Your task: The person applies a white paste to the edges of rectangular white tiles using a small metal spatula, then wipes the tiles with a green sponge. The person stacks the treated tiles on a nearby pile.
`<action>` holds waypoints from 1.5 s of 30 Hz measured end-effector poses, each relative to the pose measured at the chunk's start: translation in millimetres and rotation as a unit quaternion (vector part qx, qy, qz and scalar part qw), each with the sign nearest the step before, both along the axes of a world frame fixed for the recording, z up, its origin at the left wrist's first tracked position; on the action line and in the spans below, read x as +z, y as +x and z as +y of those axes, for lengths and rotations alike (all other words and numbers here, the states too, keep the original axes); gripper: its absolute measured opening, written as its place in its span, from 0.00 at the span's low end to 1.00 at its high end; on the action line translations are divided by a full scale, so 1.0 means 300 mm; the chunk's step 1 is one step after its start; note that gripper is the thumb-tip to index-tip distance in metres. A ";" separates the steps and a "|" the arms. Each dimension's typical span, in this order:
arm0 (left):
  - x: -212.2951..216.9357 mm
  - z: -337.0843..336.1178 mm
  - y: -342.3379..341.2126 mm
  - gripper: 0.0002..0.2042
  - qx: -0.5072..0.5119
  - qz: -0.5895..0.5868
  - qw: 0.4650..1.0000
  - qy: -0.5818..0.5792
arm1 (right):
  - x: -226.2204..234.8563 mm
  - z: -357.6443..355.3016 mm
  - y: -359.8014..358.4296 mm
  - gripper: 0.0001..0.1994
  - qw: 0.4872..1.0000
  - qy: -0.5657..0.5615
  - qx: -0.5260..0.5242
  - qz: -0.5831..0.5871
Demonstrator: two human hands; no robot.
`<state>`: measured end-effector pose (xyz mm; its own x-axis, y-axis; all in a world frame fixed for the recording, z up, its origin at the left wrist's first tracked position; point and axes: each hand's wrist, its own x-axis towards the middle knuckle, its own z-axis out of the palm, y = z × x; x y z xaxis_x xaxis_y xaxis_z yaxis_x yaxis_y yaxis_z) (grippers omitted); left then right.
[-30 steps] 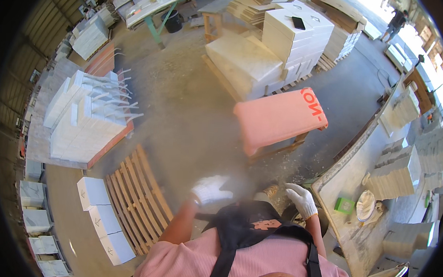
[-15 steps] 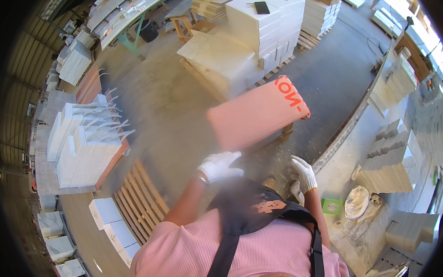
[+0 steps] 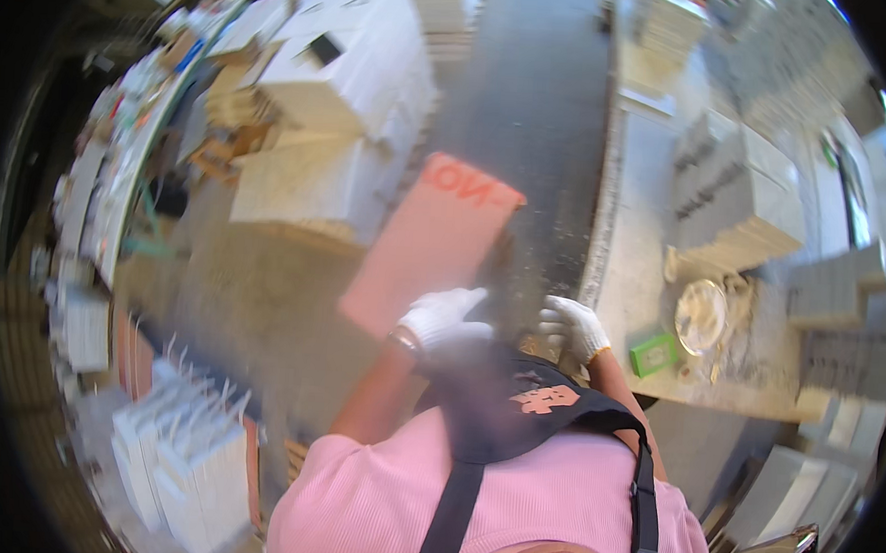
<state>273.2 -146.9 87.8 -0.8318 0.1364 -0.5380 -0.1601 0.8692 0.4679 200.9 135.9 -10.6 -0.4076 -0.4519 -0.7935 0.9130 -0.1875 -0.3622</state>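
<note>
My left hand (image 3: 443, 317), in a white knit glove, hovers just past the near end of a flat pink-orange slab (image 3: 430, 241) with red lettering along its far edge. The fingers are loosely apart and nothing shows in them. Whether they touch the slab I cannot tell. To the right, before my apron (image 3: 518, 381), my right hand (image 3: 573, 328) wears a matching glove. Its fingers are slightly bent and apart, with nothing visible in them. A hazy blur covers part of the space between the hands.
White stacked boxes (image 3: 355, 42) with a dark phone (image 3: 326, 49) on top stand ahead left. Along the right runs a worktable (image 3: 636, 227) bearing grey-white slabs (image 3: 738, 192), a round pan (image 3: 701, 318) and a green box (image 3: 652, 356). Strapped white slabs (image 3: 183, 453) stand lower left.
The view has swung to the right, so the slab and the stacked boxes now appear farther left and the worktable nearer the middle. Both hands stay apart and hold nothing visible.
</note>
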 end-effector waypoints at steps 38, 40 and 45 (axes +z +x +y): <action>0.046 0.280 -0.360 0.37 -0.330 0.032 0.943 -0.026 | 0.268 0.191 0.275 0.18 0.954 -0.091 -0.207 0.196; 0.043 0.293 -0.365 0.37 -0.337 0.052 0.940 -0.028 | 0.270 0.240 0.330 0.20 0.951 0.003 -0.212 0.225; 0.085 0.368 -0.430 0.36 -0.352 0.074 0.933 -0.018 | 0.303 0.328 0.449 0.24 0.930 0.073 -0.269 0.240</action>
